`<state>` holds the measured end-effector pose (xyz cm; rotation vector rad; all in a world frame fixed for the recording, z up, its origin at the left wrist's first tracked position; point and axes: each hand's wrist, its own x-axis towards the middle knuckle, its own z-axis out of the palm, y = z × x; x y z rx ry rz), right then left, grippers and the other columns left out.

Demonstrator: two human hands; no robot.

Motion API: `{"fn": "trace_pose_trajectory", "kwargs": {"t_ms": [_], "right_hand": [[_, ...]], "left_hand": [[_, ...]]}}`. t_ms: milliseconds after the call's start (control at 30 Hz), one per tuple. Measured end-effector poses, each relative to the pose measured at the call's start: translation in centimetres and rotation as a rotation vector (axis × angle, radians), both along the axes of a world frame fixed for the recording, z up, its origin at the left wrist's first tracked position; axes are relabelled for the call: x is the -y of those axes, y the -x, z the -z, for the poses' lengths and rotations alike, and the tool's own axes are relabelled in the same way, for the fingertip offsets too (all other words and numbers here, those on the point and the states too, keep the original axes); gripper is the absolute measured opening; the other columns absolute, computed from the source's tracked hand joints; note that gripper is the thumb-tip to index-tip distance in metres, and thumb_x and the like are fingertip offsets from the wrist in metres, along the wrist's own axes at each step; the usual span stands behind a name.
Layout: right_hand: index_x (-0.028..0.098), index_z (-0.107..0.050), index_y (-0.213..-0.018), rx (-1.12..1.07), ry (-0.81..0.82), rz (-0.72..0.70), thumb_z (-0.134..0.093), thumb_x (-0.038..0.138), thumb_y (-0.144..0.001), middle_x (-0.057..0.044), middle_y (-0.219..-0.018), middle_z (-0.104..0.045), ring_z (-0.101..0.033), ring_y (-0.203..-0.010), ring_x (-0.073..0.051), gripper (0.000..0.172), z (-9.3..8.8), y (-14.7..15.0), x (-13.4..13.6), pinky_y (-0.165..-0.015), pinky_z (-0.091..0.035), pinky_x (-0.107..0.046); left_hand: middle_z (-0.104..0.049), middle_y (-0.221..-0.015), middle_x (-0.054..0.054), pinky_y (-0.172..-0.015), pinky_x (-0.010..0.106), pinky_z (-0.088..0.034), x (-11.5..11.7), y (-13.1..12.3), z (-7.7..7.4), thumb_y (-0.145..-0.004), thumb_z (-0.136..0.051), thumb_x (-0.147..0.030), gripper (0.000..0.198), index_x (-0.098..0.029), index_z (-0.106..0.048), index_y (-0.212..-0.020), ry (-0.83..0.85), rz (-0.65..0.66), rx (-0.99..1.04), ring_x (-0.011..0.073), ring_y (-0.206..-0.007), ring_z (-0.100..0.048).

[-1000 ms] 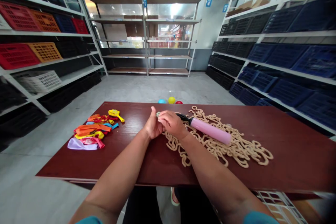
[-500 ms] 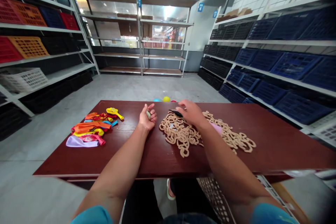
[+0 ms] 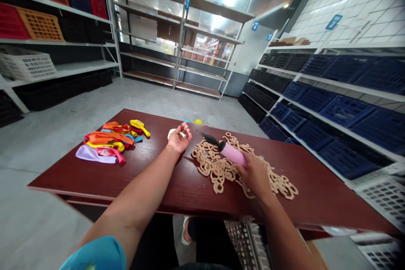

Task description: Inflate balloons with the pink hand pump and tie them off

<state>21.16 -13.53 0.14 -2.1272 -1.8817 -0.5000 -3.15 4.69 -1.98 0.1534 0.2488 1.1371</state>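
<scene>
My left hand [image 3: 179,139] rests palm up on the dark red table [image 3: 152,181], fingers curled round the neck of a white uninflated balloon [image 3: 172,132]. My right hand [image 3: 257,174] grips the rear of a pink hand pump [image 3: 230,152] with a black nozzle pointing toward the left hand. The pump lies over a heap of beige looped cord [image 3: 221,168]. A pile of flat coloured balloons [image 3: 109,145] lies to the left of my left hand.
Inflated balloons [image 3: 198,122] show on the floor beyond the table's far edge. Metal shelving with red, orange and white crates [image 3: 28,65] lines the left, blue crates [image 3: 344,112] the right. White baskets [image 3: 379,196] stand at lower right.
My right hand slid from the pump's black nozzle back to its rear end and took hold of it. My left hand turned palm up with the balloon. The view swung left.
</scene>
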Motion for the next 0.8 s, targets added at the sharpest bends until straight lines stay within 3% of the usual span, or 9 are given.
{"fn": "trace_pose_trajectory", "kwargs": {"t_ms": [133,567,700,800], "right_hand": [[0.019,-0.047,-0.119,0.029,-0.030,-0.141,-0.054,0.040,-0.080,-0.010,-0.115,-0.057,-0.050,-0.103,-0.025,0.045,0.3,1.4,0.3,-0.087,-0.033,-0.038],[0.019,-0.049,-0.117,0.052,-0.077,-0.108,-0.054,0.043,-0.080,-0.010,-0.110,-0.059,-0.051,-0.097,-0.024,0.045,0.7,3.3,-0.7,-0.081,-0.034,-0.036],[0.019,-0.050,-0.115,0.053,-0.095,-0.118,-0.054,0.044,-0.079,-0.010,-0.110,-0.059,-0.051,-0.096,-0.024,0.044,0.6,4.1,-1.2,-0.081,-0.033,-0.035],[0.020,-0.050,-0.116,0.055,-0.109,-0.137,-0.053,0.042,-0.081,-0.009,-0.111,-0.059,-0.051,-0.097,-0.023,0.042,0.2,4.8,-1.6,-0.081,-0.032,-0.035]], "left_hand": [[-0.060,-0.069,0.005,-0.058,0.027,-0.046,0.1,0.0,-0.3,-0.084,-0.043,-0.016,0.017,-0.012,-0.059,-0.089,0.023,-0.024,0.025,0.0123,-0.059,-0.057],[-0.059,-0.068,0.005,-0.055,0.028,-0.045,0.8,-0.5,-0.9,-0.074,-0.052,-0.010,0.015,-0.010,-0.060,-0.086,-0.011,-0.045,-0.026,0.0134,-0.057,-0.056],[-0.059,-0.069,0.005,-0.054,0.027,-0.044,0.9,-0.4,-1.1,-0.076,-0.054,-0.016,0.012,-0.011,-0.060,-0.086,-0.007,-0.046,-0.065,0.0119,-0.056,-0.055],[-0.051,-0.058,0.000,-0.050,0.024,-0.041,0.8,-0.2,-1.2,-0.079,-0.055,-0.026,0.015,-0.012,-0.059,-0.083,0.001,-0.044,-0.031,0.0092,-0.050,-0.050]]}}
